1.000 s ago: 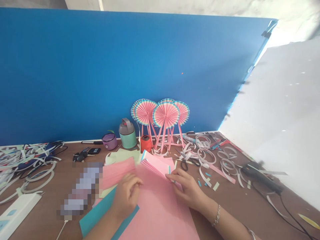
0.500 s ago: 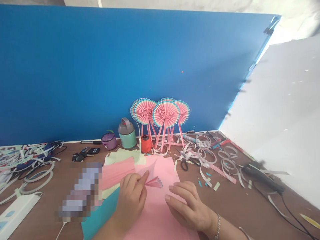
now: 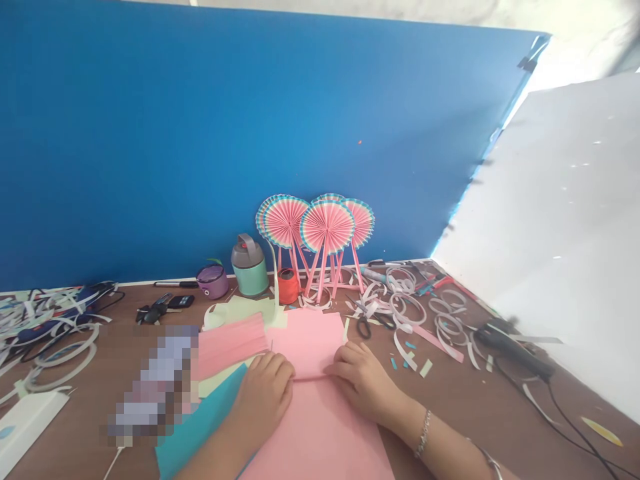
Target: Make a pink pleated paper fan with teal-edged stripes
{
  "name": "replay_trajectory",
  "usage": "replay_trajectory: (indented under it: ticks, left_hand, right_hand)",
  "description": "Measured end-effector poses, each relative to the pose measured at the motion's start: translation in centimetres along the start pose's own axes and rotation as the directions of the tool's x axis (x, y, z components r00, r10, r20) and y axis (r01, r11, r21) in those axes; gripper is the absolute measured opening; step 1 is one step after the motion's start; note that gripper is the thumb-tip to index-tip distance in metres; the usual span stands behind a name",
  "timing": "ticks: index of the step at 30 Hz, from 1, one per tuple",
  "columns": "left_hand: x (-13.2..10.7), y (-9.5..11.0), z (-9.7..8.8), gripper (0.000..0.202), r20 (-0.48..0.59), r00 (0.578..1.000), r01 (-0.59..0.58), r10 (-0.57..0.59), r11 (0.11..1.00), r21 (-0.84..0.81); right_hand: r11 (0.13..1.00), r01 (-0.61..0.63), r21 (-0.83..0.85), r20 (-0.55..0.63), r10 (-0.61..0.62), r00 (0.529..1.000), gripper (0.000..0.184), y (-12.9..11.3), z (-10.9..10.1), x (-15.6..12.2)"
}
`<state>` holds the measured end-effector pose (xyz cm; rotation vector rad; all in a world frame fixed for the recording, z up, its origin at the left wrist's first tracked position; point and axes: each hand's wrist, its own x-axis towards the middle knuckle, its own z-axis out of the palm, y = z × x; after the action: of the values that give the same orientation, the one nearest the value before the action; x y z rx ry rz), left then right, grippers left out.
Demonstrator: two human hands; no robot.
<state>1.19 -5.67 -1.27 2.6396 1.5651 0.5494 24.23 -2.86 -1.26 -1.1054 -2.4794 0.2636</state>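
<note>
My left hand is closed on the left end of a narrow folded strip of pink paper. At the strip's right end my right hand pinches it, a chain bracelet on its wrist. The strip lies level between both hands, over flat pink sheets; its ends are hidden by my fingers. Beside my left hand lies a pleated pink paper, with a blue sheet partly under my left forearm. Pale green paper sticks out behind.
Round pink paper fans stand against the blue panel. Nearby are a green-grey flask, a purple jar and red thread. Scissors, paper strips and a glue gun lie right; a power strip lies left.
My right hand has come in from being spread and apart, and now grips the paper. The fanned folded end near my left hand has been brought level between both hands.
</note>
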Motion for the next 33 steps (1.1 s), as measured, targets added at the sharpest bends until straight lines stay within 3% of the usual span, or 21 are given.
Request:
replay_trajectory:
  ticks: [4,8,13,18,24,33]
  left_hand:
    - [-0.1,-0.5,-0.5,0.023,0.036,0.999,0.039,-0.034,0.989,-0.141]
    - [0.0,-0.7,-1.3,0.022,0.098,0.987,0.153,-0.129,0.944,-0.293]
    - [0.1,-1.0,-1.3,0.019,0.103,0.963,0.271,-0.251,0.889,-0.37]
    - [0.2,-1.1,-1.0,0.014,0.084,0.932,0.358,-0.352,0.862,-0.359]
    - [0.5,-1.2,-0.9,0.016,0.047,0.916,0.392,-0.398,0.868,-0.304]
    - [0.6,-0.8,-0.9,0.017,0.063,0.9,0.434,-0.432,0.868,-0.244]
  right_hand:
    - [0.997,-0.049,0.064,0.027,0.047,0.999,0.028,0.2,-0.4,0.1]
    - [0.984,-0.114,0.138,0.011,0.113,0.993,0.016,0.4,-0.8,0.1]
    - [0.963,-0.123,0.239,-0.01,0.129,0.992,0.017,0.8,-0.8,0.2]
    - [0.938,-0.18,0.295,-0.011,0.192,0.981,0.02,1.0,-0.4,0.2]
    - [0.894,-0.346,0.284,0.039,0.35,0.936,0.013,0.9,-0.4,0.8]
    - [0.871,-0.409,0.273,0.079,0.403,0.912,0.016,1.1,-0.2,1.5]
